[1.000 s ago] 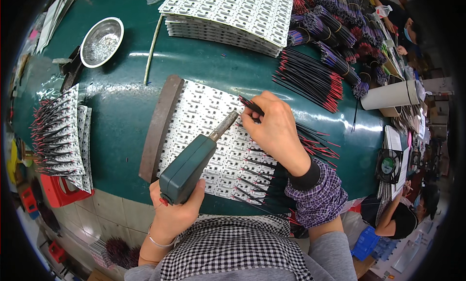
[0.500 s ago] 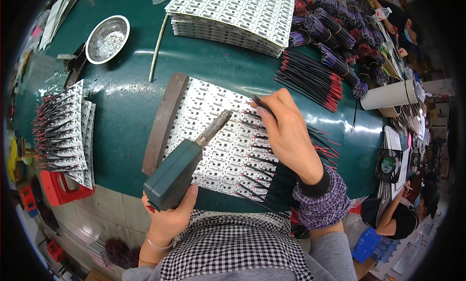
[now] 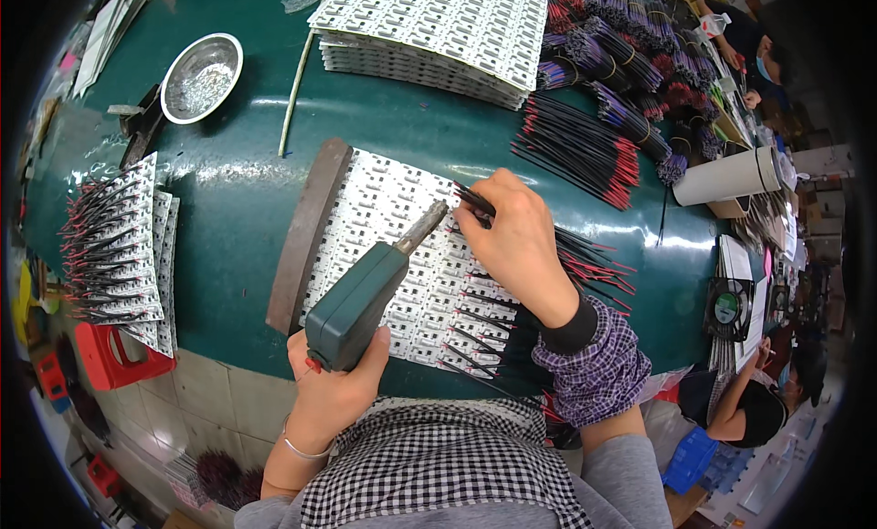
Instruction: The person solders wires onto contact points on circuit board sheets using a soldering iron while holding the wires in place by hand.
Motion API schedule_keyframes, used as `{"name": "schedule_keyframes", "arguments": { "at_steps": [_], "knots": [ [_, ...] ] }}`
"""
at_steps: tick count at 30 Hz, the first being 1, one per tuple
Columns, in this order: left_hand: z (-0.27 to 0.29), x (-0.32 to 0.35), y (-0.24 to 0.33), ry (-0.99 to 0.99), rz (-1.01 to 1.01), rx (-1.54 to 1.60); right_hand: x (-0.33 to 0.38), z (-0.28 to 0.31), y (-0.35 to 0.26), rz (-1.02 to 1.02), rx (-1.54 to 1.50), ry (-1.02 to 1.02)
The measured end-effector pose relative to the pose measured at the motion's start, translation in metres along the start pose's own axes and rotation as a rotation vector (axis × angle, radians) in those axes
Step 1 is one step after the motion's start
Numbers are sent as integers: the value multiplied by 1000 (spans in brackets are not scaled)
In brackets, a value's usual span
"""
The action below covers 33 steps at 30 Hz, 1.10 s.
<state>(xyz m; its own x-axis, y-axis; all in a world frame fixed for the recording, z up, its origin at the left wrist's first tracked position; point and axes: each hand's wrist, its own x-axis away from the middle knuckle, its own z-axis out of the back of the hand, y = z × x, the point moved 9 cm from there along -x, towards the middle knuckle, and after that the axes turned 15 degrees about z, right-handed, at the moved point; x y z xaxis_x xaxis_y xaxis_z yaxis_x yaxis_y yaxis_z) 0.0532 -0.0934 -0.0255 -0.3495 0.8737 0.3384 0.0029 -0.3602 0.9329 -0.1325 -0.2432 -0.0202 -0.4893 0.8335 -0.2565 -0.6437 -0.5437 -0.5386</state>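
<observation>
My left hand [image 3: 331, 396] is wrapped round the handle of a dark green soldering gun [image 3: 352, 302]. The gun's metal tip points away to the right, close by my right fingertips. Between the thumb and fingers of my right hand [image 3: 516, 241] is a bunch of black wires [image 3: 477, 200] with red ends, held over the right part of a white circuit board panel [image 3: 379, 195]. Nearer me, a row of black wires [image 3: 484, 321] lies along that panel's right side. A brown bar [image 3: 309, 237] runs along its left edge.
Stacked white panels [image 3: 429, 22] stand at the back. Loose black wires [image 3: 575, 150] lie right of them, beside tied wire bundles [image 3: 630, 58]. A metal bowl [image 3: 203, 77] is back left; wired panels [image 3: 114, 246] overhang the left edge. A person [image 3: 744, 396] sits at far right.
The soldering gun in my left hand has moved to the right and its tip sits slightly farther up the panel. My right hand has shifted a little left with the wires.
</observation>
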Motion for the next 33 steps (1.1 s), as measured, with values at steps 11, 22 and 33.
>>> {"name": "schedule_keyframes", "arguments": {
  "at_steps": [11, 22, 33],
  "knots": [
    [3, 13, 24, 151, -397, -531, -9, -7, 5, -20, -34, -27],
    [142, -66, 75, 716, -300, -133, 1, 12, -17, 84, -83, 6],
    [83, 0, 36, 193, -22, 453, 21, 19, -31, 0, -245, 10]
  ]
}}
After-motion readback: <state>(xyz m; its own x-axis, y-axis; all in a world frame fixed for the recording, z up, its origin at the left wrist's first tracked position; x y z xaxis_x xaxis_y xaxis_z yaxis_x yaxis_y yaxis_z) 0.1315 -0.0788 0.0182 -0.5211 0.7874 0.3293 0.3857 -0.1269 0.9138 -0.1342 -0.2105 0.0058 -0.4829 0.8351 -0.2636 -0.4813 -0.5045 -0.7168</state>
